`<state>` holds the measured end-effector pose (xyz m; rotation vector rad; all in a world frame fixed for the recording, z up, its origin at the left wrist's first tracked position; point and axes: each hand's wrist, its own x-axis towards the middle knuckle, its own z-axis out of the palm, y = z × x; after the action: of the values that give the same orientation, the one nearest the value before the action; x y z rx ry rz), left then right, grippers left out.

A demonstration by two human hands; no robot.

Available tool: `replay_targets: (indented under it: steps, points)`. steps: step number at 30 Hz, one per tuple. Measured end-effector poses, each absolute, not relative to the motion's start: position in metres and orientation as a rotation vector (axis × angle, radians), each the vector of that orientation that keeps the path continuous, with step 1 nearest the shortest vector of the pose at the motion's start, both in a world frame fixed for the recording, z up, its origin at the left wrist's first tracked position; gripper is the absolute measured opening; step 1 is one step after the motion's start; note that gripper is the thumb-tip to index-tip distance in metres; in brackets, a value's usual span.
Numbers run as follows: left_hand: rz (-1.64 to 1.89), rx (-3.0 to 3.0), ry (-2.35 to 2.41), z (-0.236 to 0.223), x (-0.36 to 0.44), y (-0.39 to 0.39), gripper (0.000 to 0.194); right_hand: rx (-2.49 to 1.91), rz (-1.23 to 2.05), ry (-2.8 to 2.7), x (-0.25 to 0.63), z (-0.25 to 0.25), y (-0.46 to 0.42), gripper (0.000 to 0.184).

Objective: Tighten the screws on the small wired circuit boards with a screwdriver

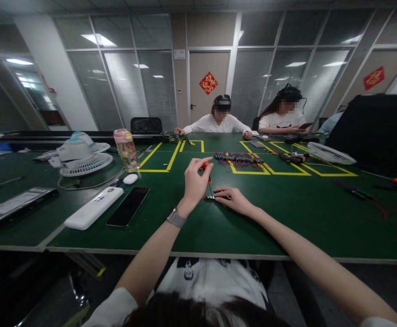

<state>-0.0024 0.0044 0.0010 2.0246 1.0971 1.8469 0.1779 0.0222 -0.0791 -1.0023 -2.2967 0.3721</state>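
Note:
My left hand (194, 182) is raised over the green table (286, 218), its fingers pinched round the orange handle of a small screwdriver (206, 169) that stands upright, tip down. My right hand (234, 200) lies low on the table, fingers pressed on a small dark metal part (211, 197) right under the screwdriver's tip. A watch sits on my left wrist. A row of red and blue wired parts (239, 159) lies further back, inside yellow tape markings.
At left lie a black phone (128, 206), a white power bank (94, 207), a white mouse (130, 178), a pink-capped bottle (126, 150), a desk fan (82, 156) and a tablet (14, 204). Two people sit across the table. Another fan (330, 154) and tools lie at right.

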Motion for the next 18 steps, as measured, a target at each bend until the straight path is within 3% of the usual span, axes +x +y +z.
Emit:
replay_targets:
  steps: [6, 12, 18]
  points:
    - [1.778, 1.984, 1.037, 0.001, -0.0019, 0.0051, 0.031, -1.009, 0.384, -2.287, 0.1777, -0.0789, 0.022, 0.023]
    - [1.836, 2.024, 1.117, 0.0012, -0.0017, 0.0022, 0.021, -1.012, 0.39, -2.28, 0.178, -0.0804, 0.0229, 0.024]
    - [1.778, 2.031, 1.078, 0.0012, -0.0021, 0.0035, 0.03, -1.007, 0.401, -2.279, 0.1776, -0.0794, 0.0222, 0.024]
